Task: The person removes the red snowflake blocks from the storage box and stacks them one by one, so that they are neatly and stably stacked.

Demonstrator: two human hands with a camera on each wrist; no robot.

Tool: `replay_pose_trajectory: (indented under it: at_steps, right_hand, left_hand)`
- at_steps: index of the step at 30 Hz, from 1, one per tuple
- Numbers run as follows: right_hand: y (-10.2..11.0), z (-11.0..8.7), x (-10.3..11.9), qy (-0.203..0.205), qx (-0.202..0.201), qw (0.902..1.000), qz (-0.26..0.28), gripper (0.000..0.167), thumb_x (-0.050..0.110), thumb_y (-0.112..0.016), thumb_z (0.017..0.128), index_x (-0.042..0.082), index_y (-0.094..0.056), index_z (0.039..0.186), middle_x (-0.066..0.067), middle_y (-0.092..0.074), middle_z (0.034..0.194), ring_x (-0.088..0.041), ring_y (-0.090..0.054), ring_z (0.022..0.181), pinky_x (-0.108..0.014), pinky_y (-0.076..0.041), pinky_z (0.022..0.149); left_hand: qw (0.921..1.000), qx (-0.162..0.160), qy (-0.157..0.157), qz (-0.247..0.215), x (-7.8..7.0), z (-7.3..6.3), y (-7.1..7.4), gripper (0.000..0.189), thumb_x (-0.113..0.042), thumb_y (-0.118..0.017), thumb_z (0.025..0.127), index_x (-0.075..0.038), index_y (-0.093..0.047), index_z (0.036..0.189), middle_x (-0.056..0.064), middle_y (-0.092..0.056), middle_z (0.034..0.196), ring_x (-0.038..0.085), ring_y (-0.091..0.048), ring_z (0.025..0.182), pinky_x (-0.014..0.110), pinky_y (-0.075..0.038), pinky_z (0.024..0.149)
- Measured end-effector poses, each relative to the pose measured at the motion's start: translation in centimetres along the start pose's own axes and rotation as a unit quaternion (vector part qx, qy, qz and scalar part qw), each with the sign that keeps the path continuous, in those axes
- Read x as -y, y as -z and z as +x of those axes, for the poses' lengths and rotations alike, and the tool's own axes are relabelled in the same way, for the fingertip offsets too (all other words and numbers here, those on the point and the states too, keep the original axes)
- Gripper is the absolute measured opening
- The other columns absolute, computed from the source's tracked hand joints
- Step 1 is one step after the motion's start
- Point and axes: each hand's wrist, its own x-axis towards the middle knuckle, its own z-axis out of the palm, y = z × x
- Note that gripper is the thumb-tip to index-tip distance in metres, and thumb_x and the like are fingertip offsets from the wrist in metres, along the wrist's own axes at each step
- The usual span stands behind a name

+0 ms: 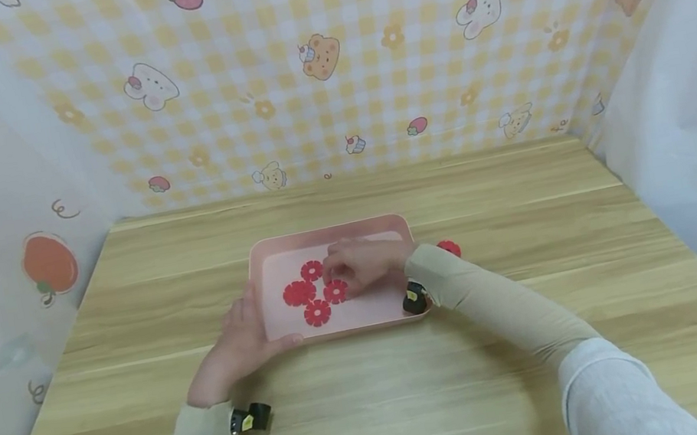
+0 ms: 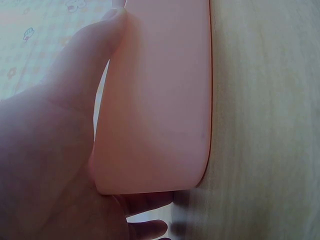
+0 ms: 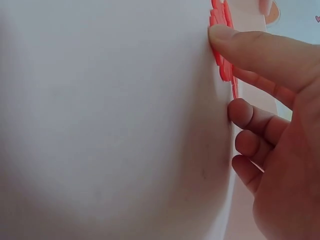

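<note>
- Left grip [image 1: 241,347]: clamped around the near-left corner of the pink tray [image 1: 365,314], thumb along the near rim, fingers along the side wall. The tray sits flat on the counter [image 1: 383,413]. If I slacken here, a sideways push from the other side could slide or turn it.
- Right grip [image 1: 366,261]: inside the tray, fingers curled, thumb overlapping red in the wrist view. I cannot tell whether anything is pinched.
- Red notched discs [image 1: 300,293]: grouped on the tray floor, left of my right grip. Thin, low edges could slip from a shallow pinch; my knuckles could nudge neighbours out of place.
- Wrist camera [image 1: 415,299]: at the tray's near-right corner. Lowering or dragging the wrist could knock the rim.
- Stray red disc [image 1: 451,247]: outside the tray, to its right, partly hidden by my right sleeve [image 1: 496,300]. A careless sweep of the forearm could push it farther off.
</note>
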Motion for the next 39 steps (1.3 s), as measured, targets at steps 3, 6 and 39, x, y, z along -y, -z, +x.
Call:
replay_pose_trajectory:
  at_steps: [3, 6, 39]
  right_hand:
    - [0.0, 0.0, 0.0, -0.004, -0.013, 0.9999, -0.002, 0.036, 0.03, -0.076, 0.079, 0.026, -0.064, 0.113, 0.01, -0.053, 0.099, -0.007, -0.047, 0.095, -0.021, -0.044, 0.083]
    - [-0.1, 0.0, -0.1, -0.006, -0.019, 0.9998, 0.003, 0.039, 0.033, -0.077, 0.078, 0.026, -0.064, 0.114, 0.011, -0.054, 0.101, -0.007, -0.046, 0.096, -0.021, -0.044, 0.083]
    - [-0.3, 0.8, 1.0, -0.004, -0.056, 0.9962, -0.067, 0.035, 0.036, -0.077, 0.077, 0.019, -0.068, 0.106, 0.01, -0.057, 0.092, -0.008, -0.046, 0.094, -0.027, -0.039, 0.09]
  left_hand:
    - [1.0, -0.002, -0.001, -0.002, 0.0, 0.0, 0.0, 0.123, -0.053, -0.077, 0.073, 0.009, 0.0, 0.147, 0.033, -0.033, 0.135, 0.044, -0.038, 0.117, 0.06, -0.042, 0.095]
    - [1.0, -0.002, 0.001, 0.0, 0.0, 0.0, -0.1, 0.123, -0.053, -0.077, 0.073, 0.009, 0.0, 0.147, 0.033, -0.033, 0.135, 0.043, -0.038, 0.117, 0.06, -0.041, 0.096]
    - [1.0, 0.007, 0.005, -0.002, -0.1, -0.1, 0.1, 0.123, -0.053, -0.075, 0.074, 0.009, 0.0, 0.147, 0.032, -0.033, 0.135, 0.042, -0.039, 0.116, 0.058, -0.044, 0.094]
